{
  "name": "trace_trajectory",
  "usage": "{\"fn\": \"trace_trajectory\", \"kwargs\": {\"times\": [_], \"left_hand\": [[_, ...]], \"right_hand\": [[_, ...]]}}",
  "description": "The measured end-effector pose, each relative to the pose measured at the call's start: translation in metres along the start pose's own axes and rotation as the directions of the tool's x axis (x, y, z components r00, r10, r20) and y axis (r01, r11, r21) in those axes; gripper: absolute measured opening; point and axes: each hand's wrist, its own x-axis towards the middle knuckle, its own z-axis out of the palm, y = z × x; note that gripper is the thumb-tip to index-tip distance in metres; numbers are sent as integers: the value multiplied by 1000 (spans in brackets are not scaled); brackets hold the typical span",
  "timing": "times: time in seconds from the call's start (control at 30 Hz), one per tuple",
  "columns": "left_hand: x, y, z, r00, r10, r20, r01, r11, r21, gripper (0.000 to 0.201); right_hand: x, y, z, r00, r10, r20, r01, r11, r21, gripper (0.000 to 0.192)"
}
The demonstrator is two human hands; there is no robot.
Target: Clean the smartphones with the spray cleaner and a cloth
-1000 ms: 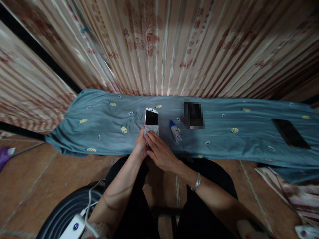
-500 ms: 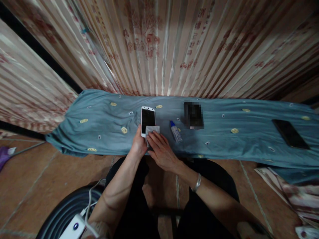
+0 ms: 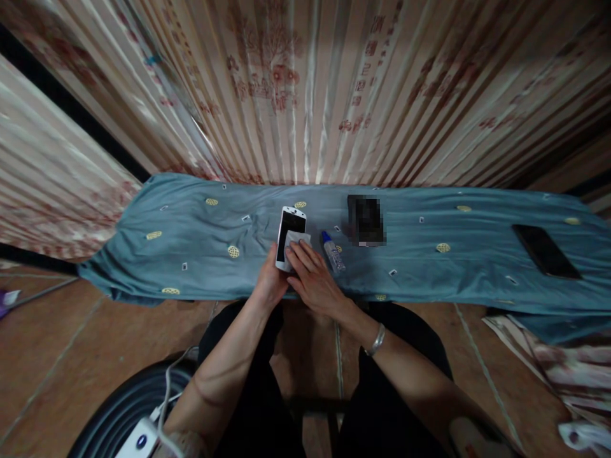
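Observation:
A white smartphone (image 3: 285, 224) with a dark screen is gripped near its lower end by my left hand (image 3: 271, 280). My right hand (image 3: 312, 280) presses a small grey cloth (image 3: 296, 237) against the phone's lower right part, fingers laid over the cloth. Part of the screen is covered by the cloth. Just right of my right fingers lies a clear bottle (image 3: 333, 252) with a blue cap. A dark, pixelated object (image 3: 366, 220) rests farther right.
A blue-green cloth with yellow prints (image 3: 420, 254) covers the narrow surface. On its right lies a black smartphone (image 3: 547, 251). Pleated curtains (image 3: 305, 95) hang behind. At lower left, a white power bank (image 3: 138, 439) with a cable sits by a black coiled ring (image 3: 105, 407).
The white phone has shifted slightly right and tilted, with my left hand. The cloth under my right fingers has moved up on the screen. The whole view has shifted a little.

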Motion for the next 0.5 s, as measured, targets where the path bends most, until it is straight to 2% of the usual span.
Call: {"fn": "trace_trajectory", "kwargs": {"times": [0.07, 0.23, 0.5], "left_hand": [[0, -3, 2, 1000, 3, 20, -3, 1000, -8, 51], [-1, -5, 4, 1000, 19, -21, -19, 1000, 9, 51], [6, -8, -12, 999, -5, 42, -1, 989, 147, 63]], "right_hand": [[1, 4, -1, 1000, -5, -10, 5, 1000, 30, 61], [0, 3, 1, 999, -26, -41, 29, 998, 63, 60], [-1, -9, 3, 991, -131, -43, 134, 986, 98, 62]]}}
